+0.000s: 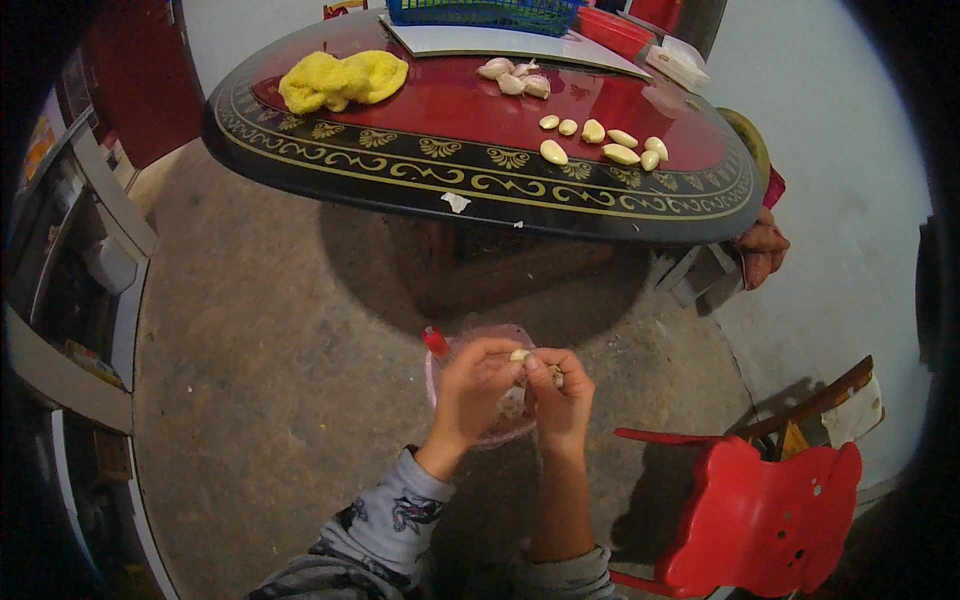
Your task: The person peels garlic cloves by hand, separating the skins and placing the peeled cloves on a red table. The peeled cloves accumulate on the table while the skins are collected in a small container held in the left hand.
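Between the fingertips of both hands is a pale garlic clove (519, 355). My left hand (476, 386) grips it from one side, and my right hand (564, 397) pinches it from the other. What looks like garlic skin (556, 375) shows at the curled fingers of the right hand. Both hands are over a pink plastic bin (517, 435), partly hidden by them, with pale scraps inside. On the table, several peeled garlic cloves (592, 132) lie near the right front edge. A small heap of unpeeled garlic cloves (512, 78) sits farther back.
The oval red-and-black table (390, 180) spans the view ahead. It carries a yellow cloth (341, 81), a blue plastic basket (484, 16) and a red container (613, 34). A red plastic chair (765, 517) stands at my right. Open shelves (82, 262) line the left side.
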`<state>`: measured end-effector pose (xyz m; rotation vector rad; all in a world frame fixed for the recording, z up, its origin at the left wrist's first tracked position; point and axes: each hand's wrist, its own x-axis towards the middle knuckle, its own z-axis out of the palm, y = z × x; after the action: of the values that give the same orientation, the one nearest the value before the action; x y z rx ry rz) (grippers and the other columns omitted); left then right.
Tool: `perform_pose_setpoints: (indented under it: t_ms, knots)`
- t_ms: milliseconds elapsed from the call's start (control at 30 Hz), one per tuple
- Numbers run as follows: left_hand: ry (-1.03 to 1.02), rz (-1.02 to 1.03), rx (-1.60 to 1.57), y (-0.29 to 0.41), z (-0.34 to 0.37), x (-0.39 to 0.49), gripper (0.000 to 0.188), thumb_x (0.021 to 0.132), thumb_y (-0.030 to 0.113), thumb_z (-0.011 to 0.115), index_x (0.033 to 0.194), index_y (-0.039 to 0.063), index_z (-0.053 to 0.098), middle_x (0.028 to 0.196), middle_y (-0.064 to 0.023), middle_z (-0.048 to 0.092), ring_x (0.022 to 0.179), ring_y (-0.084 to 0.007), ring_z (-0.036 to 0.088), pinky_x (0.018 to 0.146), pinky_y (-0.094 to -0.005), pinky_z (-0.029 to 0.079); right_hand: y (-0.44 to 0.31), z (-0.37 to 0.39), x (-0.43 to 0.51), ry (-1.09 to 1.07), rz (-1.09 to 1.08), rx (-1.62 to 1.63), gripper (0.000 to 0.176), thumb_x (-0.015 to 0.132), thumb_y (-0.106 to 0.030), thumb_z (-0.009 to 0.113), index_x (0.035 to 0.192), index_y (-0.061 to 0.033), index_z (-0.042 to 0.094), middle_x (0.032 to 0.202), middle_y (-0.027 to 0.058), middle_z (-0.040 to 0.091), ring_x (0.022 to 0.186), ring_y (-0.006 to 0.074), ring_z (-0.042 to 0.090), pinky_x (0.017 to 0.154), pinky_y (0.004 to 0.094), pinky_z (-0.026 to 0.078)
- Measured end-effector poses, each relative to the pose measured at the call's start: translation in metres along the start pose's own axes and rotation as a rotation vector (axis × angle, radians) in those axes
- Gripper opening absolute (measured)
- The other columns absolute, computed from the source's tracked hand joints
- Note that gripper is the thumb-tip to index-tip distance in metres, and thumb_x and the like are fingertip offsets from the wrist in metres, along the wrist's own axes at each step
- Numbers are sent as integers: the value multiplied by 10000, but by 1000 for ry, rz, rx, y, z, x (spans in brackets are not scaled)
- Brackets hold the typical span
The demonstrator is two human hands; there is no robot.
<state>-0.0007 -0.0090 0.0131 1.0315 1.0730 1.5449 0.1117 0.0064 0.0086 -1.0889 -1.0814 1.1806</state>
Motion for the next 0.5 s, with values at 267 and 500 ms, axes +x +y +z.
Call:
perform_pose_setpoints:
  t_ms: [267,500]
  knots:
    - [1,54,-18,-3,-3,0,121,816,25,602,932,-7,614,900,-61,640,822,-125,610,733,-241,490,-2,0,-4,-57,159,164,81,846,-141,598,813,-67,602,684,-28,552,594,54,475,484,203,370]
    - [-86,41,-123,-13,-13,7,147,794,-9,611,941,-5,629,900,-59,631,809,-137,598,746,-251,488,-8,2,-6,-123,359,364,165,865,-216,564,780,-75,549,628,-5,486,497,80,406,403,205,312]
